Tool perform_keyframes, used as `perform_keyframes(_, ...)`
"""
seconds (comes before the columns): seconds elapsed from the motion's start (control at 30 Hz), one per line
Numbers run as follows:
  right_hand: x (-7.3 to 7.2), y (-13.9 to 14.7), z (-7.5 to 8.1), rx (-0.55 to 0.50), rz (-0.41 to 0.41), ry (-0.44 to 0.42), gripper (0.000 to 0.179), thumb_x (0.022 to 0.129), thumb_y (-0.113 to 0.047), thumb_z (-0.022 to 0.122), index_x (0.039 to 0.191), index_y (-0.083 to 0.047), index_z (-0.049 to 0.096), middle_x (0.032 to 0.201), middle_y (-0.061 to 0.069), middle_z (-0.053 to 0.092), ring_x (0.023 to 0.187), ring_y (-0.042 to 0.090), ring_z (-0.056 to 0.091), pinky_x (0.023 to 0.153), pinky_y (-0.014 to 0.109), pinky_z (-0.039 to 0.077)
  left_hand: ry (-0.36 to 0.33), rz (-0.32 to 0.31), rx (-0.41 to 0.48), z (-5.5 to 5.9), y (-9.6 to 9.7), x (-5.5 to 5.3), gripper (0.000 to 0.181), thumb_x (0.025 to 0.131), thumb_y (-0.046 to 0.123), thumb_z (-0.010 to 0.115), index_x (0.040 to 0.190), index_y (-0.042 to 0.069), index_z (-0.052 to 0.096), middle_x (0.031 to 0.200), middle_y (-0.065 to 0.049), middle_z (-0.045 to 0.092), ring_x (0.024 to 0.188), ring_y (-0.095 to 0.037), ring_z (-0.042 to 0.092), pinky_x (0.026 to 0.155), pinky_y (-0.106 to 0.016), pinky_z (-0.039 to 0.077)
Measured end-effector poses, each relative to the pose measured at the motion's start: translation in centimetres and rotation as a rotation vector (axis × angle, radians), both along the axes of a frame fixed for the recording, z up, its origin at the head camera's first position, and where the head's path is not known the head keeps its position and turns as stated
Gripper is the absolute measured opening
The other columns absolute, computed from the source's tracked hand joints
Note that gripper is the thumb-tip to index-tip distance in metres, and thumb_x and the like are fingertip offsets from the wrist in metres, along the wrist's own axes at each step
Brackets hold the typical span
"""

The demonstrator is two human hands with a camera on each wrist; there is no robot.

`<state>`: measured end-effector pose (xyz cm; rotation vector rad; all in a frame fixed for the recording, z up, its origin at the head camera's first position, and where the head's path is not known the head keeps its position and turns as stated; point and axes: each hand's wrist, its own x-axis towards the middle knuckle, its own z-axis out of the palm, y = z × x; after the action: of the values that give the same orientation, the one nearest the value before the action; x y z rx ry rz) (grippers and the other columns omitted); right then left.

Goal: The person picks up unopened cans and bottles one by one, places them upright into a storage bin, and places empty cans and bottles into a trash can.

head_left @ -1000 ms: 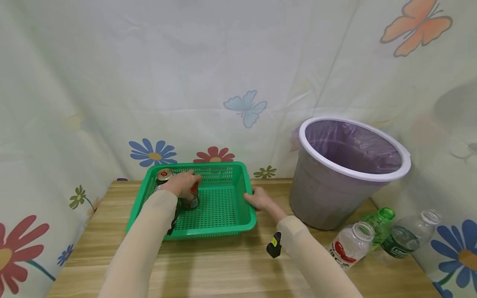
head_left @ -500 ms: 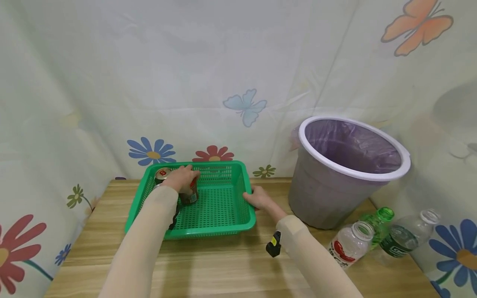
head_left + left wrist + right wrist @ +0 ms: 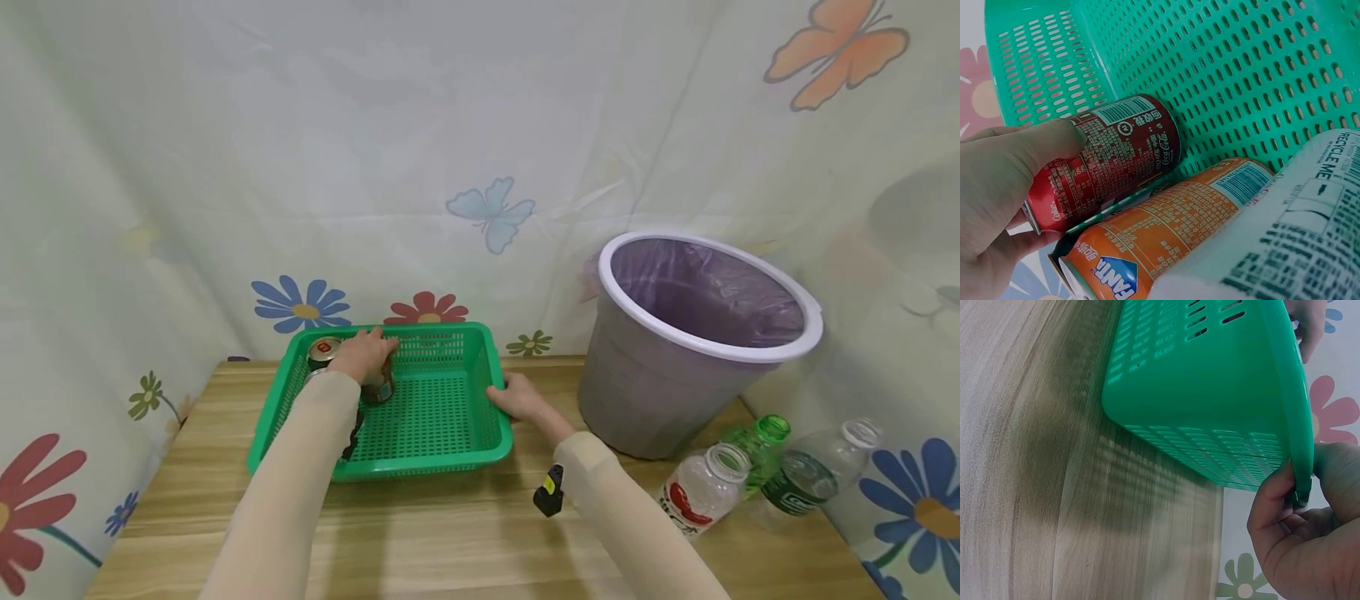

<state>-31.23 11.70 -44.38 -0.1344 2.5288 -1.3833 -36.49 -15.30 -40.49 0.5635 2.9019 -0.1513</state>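
1. The red Coke can (image 3: pixel 1122 150) stands roughly upright in the green basket (image 3: pixel 450 461), below your left palm, its long axis running down from your fingers.
2. Your left hand (image 3: pixel 363 356), the nearer one, has thumb and fingers curled round its upper end.
3. Just beside it: the orange Fanta can (image 3: pixel 1154 231).
4. Your right hand (image 3: pixel 521 398), well apart from it, pinches the basket's right rim.

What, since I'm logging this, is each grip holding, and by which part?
Left grip: the Coca-Cola can, around its upper end. Right grip: the green basket, by its rim.

Shiny metal cans (image 3: pixel 1138 147), smooth plastic basket (image 3: pixel 420 462), wood-grained tabletop (image 3: pixel 420 533).
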Motion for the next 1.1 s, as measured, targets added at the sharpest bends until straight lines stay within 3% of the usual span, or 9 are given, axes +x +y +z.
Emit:
perform_keyframes(0.23,0.06,-0.42,0.0,0.02,-0.039,-0.002,0.028,0.091,-0.014,0.049,0.109,0.006,0.056,0.085,0.018,0.064,0.062,0.018,0.063,0.05,0.028,0.052,-0.002,0.031,-0.012,0.17,0.02,-0.06,0.058,0.083,0.005,0.066,0.135,0.014,0.043,0.14,-0.023,0.034,0.125,-0.043,0.035,0.092,-0.054,0.043)
perform_keyframes(0.57,0.15,-0.09,0.12,-0.009,0.003,0.002,0.03,0.09,-0.015,0.048,0.107,0.009,0.055,0.08,0.015,0.063,0.062,0.019,0.063,0.052,0.031,0.054,0.043,-0.007,-0.05,0.17,-0.19,-0.2,0.051,0.085,-0.001,0.062,0.131,0.015,0.047,0.137,-0.023,0.038,0.123,-0.043,0.038,0.097,-0.054,0.039)
perform_keyframes(0.77,0.33,-0.35,0.15,0.01,-0.053,-0.006,0.028,0.091,-0.014,0.049,0.109,0.007,0.056,0.083,0.016,0.063,0.062,0.016,0.061,0.051,0.028,0.052,0.034,-0.01,-0.039,0.29,-0.14,-0.04,0.052,0.084,0.001,0.063,0.131,0.015,0.047,0.135,-0.022,0.04,0.122,-0.043,0.038,0.096,-0.054,0.039)
perform_keyframes(1.1,0.34,-0.37,-0.06,0.024,-0.064,0.008,0.029,0.091,-0.016,0.05,0.109,0.006,0.056,0.082,0.014,0.063,0.059,0.014,0.059,0.051,0.028,0.052,0.041,-0.017,-0.056,-0.01,-0.23,-0.07,0.05,0.085,0.01,0.064,0.132,0.015,0.046,0.138,-0.022,0.038,0.124,-0.044,0.037,0.098,-0.054,0.037)
